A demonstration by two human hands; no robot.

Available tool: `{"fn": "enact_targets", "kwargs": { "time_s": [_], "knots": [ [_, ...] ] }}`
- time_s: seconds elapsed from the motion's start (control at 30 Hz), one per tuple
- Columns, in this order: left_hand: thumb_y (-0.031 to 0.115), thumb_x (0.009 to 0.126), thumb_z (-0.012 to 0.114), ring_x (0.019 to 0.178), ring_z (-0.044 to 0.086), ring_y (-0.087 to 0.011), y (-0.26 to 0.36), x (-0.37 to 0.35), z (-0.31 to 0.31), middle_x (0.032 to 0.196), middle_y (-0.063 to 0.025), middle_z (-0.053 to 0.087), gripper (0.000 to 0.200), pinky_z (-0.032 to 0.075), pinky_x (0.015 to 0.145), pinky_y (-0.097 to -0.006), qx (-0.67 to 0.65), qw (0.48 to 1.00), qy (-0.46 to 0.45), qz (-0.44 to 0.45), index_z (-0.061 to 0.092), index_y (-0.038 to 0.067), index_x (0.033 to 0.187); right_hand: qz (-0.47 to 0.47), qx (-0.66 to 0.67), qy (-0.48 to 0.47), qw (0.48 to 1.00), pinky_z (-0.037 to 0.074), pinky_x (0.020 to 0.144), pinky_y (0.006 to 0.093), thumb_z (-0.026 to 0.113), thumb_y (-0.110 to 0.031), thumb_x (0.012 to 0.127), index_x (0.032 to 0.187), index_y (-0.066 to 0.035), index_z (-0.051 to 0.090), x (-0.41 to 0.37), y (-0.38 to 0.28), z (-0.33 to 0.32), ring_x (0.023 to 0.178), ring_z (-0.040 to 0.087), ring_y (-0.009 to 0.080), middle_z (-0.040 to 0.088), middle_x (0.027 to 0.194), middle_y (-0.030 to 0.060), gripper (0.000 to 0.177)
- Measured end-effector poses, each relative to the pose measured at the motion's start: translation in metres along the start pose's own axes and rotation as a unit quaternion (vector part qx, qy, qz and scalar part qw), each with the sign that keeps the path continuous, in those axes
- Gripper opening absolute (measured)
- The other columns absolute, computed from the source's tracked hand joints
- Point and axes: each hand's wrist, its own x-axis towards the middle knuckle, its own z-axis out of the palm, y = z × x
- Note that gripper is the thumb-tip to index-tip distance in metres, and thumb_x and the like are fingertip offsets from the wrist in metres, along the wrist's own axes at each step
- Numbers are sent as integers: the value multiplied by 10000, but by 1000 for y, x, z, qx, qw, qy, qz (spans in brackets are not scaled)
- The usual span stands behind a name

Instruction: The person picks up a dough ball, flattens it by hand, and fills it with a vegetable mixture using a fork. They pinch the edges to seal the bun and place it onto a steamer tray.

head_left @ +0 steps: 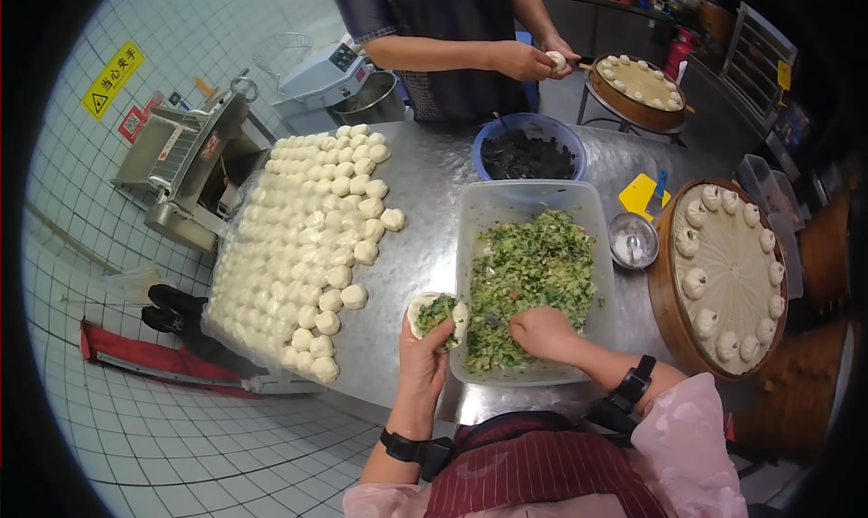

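My left hand (422,355) cups a round dough wrapper (438,315) with green filling in its middle, just left of a clear plastic tub. My right hand (542,331) reaches into the tub (529,197), fingers closed in the chopped green filling (529,269); what it grips is hidden. Both wrists wear black straps. Many white dough balls (307,247) lie in rows on the steel table (425,183) to my left. A round bamboo steamer (723,274) at my right holds finished buns around its rim.
Across the table a person's hands (533,61) shape a bun beside a second steamer tray (637,89). A blue bowl (529,152) of dark filling, a small steel bowl (633,240) and a yellow scraper (640,194) sit near the tub. Machines stand far left.
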Motion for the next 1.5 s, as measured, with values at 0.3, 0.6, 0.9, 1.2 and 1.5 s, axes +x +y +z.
{"fn": "enact_targets", "kwargs": {
  "time_s": [0.3, 0.6, 0.9, 1.2, 1.5],
  "knots": [
    [-87, 775, 618, 1009, 602, -235, 9, 5, -2, 1101, -117, 582, 454, 524, 879, -370, -13, 1000, -18, 6, 459, 24, 1186, 96, 423, -105, 895, 327, 491, 205, 596, -201, 859, 969, -63, 707, -50, 8, -60, 554, 413, 31, 514, 600, -37, 209],
    [-11, 783, 690, 1004, 578, -184, -24, 7, 41, 1099, -87, 558, 501, 501, 871, -324, 99, 992, -75, -6, 415, 54, 1197, -41, 237, 99, 966, 418, 512, 313, 577, -277, 868, 960, -76, 684, -81, -27, -73, 516, 539, 177, 592, 605, 82, 245],
    [-78, 782, 651, 968, 583, -170, -27, 26, 41, 1084, -74, 548, 468, 503, 855, -303, 82, 994, -56, 40, 425, 48, 1172, -18, 155, 131, 979, 431, 529, 332, 560, -239, 870, 932, -59, 674, -94, -8, -98, 555, 576, 199, 619, 642, 82, 221],
    [-100, 788, 625, 992, 611, -228, -26, 22, 49, 1103, -115, 581, 468, 544, 846, -333, 37, 994, -73, -72, 451, 44, 1198, -88, -306, 78, 945, 512, 615, 385, 583, -164, 742, 707, -79, 679, -46, 37, -41, 671, 653, 269, 648, 683, 108, 133],
    [4, 854, 589, 1080, 569, -262, -16, 9, 50, 1180, -144, 532, 453, 517, 898, -428, -140, 939, -181, -256, 411, 64, 1266, -99, 22, 235, 967, 490, 703, 352, 619, -254, 822, 918, -39, 678, -63, 10, -71, 801, 614, 262, 638, 820, 137, 243]
  ]
}}
